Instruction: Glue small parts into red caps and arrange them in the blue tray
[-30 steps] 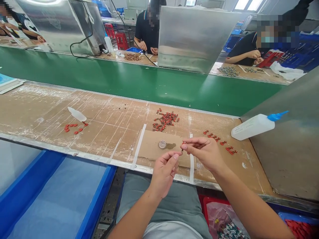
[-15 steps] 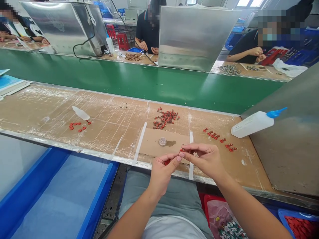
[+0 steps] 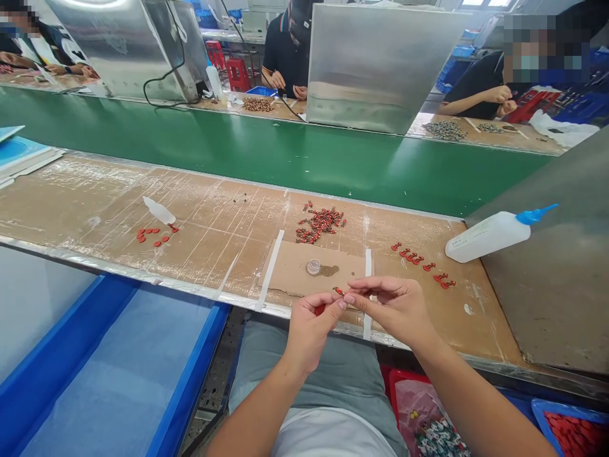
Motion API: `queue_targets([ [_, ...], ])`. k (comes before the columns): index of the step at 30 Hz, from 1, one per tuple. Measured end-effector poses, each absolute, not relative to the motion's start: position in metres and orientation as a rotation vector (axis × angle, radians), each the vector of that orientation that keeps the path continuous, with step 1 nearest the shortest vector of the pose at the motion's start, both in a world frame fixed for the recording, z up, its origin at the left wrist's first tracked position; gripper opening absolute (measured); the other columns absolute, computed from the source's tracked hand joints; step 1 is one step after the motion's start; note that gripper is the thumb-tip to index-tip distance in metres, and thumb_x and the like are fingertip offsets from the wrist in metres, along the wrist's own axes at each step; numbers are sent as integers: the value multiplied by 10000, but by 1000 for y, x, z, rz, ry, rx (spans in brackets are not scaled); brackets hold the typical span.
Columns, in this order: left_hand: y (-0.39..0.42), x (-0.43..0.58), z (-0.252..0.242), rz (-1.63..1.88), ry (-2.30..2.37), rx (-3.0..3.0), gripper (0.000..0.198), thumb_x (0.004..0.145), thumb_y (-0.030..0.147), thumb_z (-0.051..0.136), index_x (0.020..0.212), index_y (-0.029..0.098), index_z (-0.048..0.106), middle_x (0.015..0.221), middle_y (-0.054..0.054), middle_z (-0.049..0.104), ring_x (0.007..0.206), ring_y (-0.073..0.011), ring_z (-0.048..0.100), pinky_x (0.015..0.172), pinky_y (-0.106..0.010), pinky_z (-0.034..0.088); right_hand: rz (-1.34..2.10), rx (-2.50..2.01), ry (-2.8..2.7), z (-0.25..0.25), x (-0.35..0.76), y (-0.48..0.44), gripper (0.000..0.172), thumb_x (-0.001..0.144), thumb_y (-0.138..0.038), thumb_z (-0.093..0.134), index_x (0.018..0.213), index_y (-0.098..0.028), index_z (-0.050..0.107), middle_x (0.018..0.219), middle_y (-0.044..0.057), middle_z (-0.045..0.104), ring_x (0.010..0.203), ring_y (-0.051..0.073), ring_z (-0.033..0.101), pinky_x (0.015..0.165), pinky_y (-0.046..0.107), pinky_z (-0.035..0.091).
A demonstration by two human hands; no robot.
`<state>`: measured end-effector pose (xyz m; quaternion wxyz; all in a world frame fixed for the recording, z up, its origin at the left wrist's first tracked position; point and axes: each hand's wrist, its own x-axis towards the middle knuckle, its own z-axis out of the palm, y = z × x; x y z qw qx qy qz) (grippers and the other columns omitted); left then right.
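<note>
"What do the hands have, seen from the head camera?"

"The left hand (image 3: 309,333) pinches a small red part (image 3: 320,310). The right hand (image 3: 392,310) is narrowly closed beside a tiny red-and-metal piece (image 3: 338,291) (whether it grips it, I can't tell)."

"Beneath them?"

"A cardboard sheet (image 3: 295,270) taped to the table (image 3: 200,254)."

Red part (image 3: 338,291) at right fingertips (image 3: 351,299) too small to identify; red piece (image 3: 320,310) half hidden by left hand (image 3: 310,333); crate (image 3: 571,431) cut off by frame.
</note>
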<state>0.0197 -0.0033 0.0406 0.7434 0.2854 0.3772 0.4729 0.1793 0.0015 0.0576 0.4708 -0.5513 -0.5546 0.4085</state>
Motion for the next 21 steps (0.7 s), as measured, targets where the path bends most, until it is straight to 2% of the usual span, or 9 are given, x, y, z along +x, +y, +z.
queue_targets([
  [4, -2, 18, 38, 1065, 948, 736, 267, 706, 399, 794, 698, 140, 728, 541, 48, 423, 526, -65, 291, 540, -237, 283, 887, -1378, -1486, 62, 177, -1, 268, 735, -359, 799, 954, -205, 777, 876, 70, 770, 714, 190, 703, 651, 309, 592],
  [8, 0, 17, 34, 1089, 1085, 901, 248, 729, 384, 769, 701, 140, 736, 555, 48, 374, 569, -88, 339, 575, -244, 314, 748, -1335, -1624, 65, 175, -2, 273, 759, -311, 783, 1023, -249, 758, 912, 35, 766, 749, 169, 707, 711, 294, 594],
  [14, 1, 17, 39, 1090, 1052, 908, 229, 742, 373, 767, 768, 145, 770, 561, 46, 356, 569, -83, 320, 552, -242, 284, 684, -1321, -1464, 53, 171, -2, 172, 752, -259, 789, 924, -259, 777, 852, 22, 770, 680, 150, 698, 668, 272, 591],
  [18, -1, 17, 38, 996, 865, 665, 262, 734, 372, 786, 857, 141, 773, 542, 62, 358, 505, -49, 212, 485, -237, 170, 831, -1284, -1211, 41, 165, -5, 199, 709, -255, 827, 900, -239, 772, 804, 32, 767, 672, 148, 706, 633, 246, 591],
  [21, -3, 19, 37, 975, 816, 571, 255, 722, 353, 802, 838, 129, 766, 517, 79, 328, 480, -35, 176, 473, -239, 129, 848, -1246, -1119, 36, 160, -8, 200, 714, -237, 824, 904, -230, 762, 782, 32, 761, 665, 140, 709, 621, 227, 592],
])
